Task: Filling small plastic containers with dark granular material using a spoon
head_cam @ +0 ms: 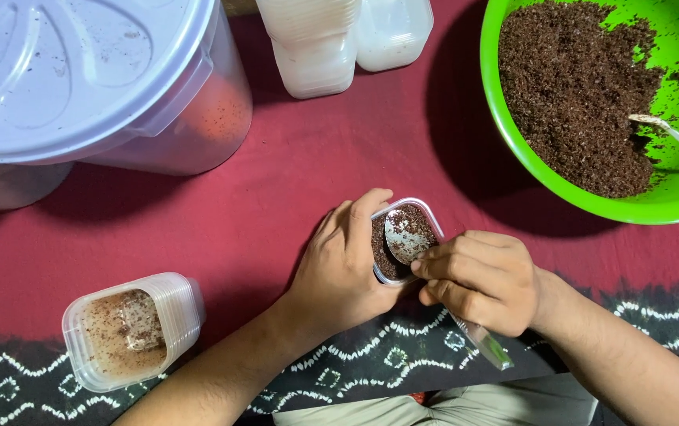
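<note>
My left hand (341, 264) wraps around a small clear plastic cup (425, 211) partly filled with dark brown crumbs. My right hand (477, 280) grips a metal spoon (406, 237) by its clear handle, and the spoon's bowl rests on the crumbs inside the cup. The two hands touch at the cup's near side. The lower part of the cup is hidden by my fingers.
A green bowl (529, 170) of the same brown crumbs, with a second spoon (675, 134) in it, sits at the far right. A lidded pale bucket (79, 75) stands far left. Stacked clear cups (130, 331) lie on their side near left; more containers (316, 47) stand at the back. Red patterned cloth (292, 166) covers the surface.
</note>
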